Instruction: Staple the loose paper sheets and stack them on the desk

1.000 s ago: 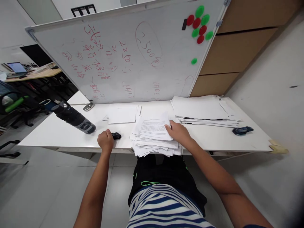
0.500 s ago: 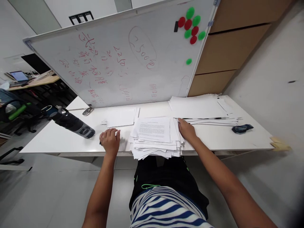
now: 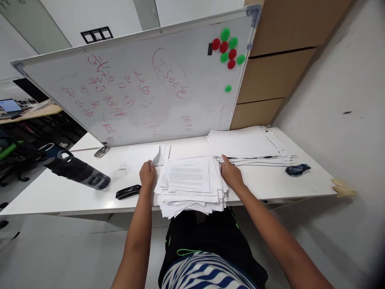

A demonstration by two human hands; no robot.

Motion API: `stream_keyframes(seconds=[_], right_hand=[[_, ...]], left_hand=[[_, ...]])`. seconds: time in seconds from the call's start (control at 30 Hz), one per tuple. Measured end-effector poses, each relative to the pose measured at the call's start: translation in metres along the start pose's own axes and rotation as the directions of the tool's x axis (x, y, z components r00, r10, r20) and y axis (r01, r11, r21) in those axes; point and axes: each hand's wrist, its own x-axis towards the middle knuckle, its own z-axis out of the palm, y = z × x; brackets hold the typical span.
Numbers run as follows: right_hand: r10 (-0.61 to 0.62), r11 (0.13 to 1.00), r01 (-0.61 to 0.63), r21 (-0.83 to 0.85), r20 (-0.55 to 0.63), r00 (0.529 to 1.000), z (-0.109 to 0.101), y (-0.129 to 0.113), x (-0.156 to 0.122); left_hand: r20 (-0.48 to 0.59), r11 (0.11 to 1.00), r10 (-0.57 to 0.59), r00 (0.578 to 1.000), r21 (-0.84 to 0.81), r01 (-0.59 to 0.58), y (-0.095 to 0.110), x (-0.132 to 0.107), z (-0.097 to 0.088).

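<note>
Red handwriting on the whiteboard [image 3: 168, 94] shows the circled number 2500, followed by a character that is not clearly legible, with 2250 to its left and, near the lower edge, the dates 6月11日 and 6月12日. Further left stand smaller figures and Chinese characters too loosely written to read surely. The top sheet [image 3: 189, 176] bears printed lines, too small to read.

Left arm [image 3: 135, 237] and right arm [image 3: 270, 218], both bare, extended forward from the body and converging. Left hand [image 3: 147, 174]: back uppermost, fingers curled, fingertips drawn together as in a pinch. Right hand [image 3: 231, 174]: roughly level with the left and apart from it, turned inward, index finger [image 3: 225, 159] reaching forward, other fingers largely hidden.
</note>
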Motion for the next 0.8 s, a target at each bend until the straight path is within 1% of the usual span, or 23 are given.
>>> stream_keyframes(seconds=[0.1,0.23,0.3,0.37,0.43,0.53,0.6,0.8], right_hand=[[0.004,1.0,-0.004,-0.013,0.004,1.0,0.001,0.0,0.0],[0.01,1.0,-0.01,-0.007,-0.008,1.0,0.003,0.002,0.001],[0.005,1.0,-0.005,-0.001,-0.013,1.0,0.003,0.003,0.0],[-0.004,1.0,0.004,0.004,-0.015,1.0,0.003,0.003,-0.001],[-0.011,1.0,0.011,0.01,-0.01,1.0,0.003,0.004,-0.002],[-0.009,1.0,0.009,0.029,0.005,1.0,0.004,0.005,-0.003],[-0.007,0.999,0.006,0.052,0.02,1.0,0.005,0.006,-0.002],[0.011,0.995,-0.018,0.096,0.07,0.998,0.009,0.01,0.0]], left_hand=[[-0.019,0.997,-0.072,0.997,0.015,0.072,-0.001,0.001,0.0],[-0.076,0.98,-0.182,0.98,0.071,0.187,0.008,0.007,-0.001],[-0.118,0.965,-0.217,0.969,0.122,0.231,0.013,0.011,0.0],[-0.118,0.95,-0.236,0.965,0.179,0.254,0.016,0.014,0.003],[-0.073,0.944,-0.227,0.971,0.227,0.238,0.017,0.015,0.005],[0.019,0.943,-0.183,0.983,0.285,0.17,0.015,0.015,0.007],[0.055,0.94,-0.171,0.984,0.308,0.146,0.013,0.014,0.006],[0.071,0.918,-0.215,0.974,0.356,0.177,0.012,0.012,0.005]])
